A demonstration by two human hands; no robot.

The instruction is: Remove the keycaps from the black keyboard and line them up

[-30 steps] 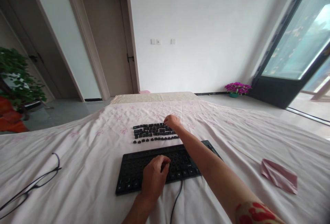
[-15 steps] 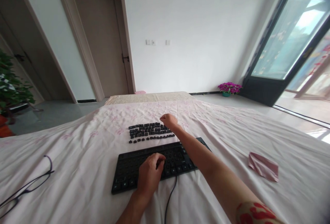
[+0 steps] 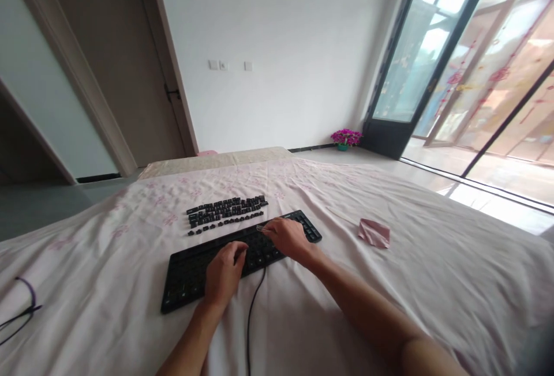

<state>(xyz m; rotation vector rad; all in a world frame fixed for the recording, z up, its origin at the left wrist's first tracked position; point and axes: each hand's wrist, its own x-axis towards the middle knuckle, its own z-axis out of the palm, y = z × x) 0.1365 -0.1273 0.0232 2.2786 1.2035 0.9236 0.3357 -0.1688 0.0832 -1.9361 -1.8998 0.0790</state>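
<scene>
A black keyboard [image 3: 186, 260] lies at a slant on the bedspread, with many keycaps off its left and middle parts. My left hand [image 3: 224, 269] rests on its middle, fingers curled down against it, their tips partly hidden. Over the upper right part, my right hand [image 3: 288, 236] is closed around a thin wire keycap puller [image 3: 261, 228], whose metal ends point left just above the keys. Behind the keyboard, loose black keycaps [image 3: 225, 210] lie in several rows on the cloth.
The keyboard's cable [image 3: 255, 301] runs toward me over the pale floral bedspread [image 3: 415, 284]. A pink cloth [image 3: 374, 233] lies to the right, and glasses [image 3: 30, 309] lie at the left edge. Beyond stand a flowerpot [image 3: 343, 146] and a glass door [image 3: 398, 76].
My right hand has come back from above the loose keycaps to the keyboard, and the wire puller now shows. My left hand stays on the keyboard. The view has turned right.
</scene>
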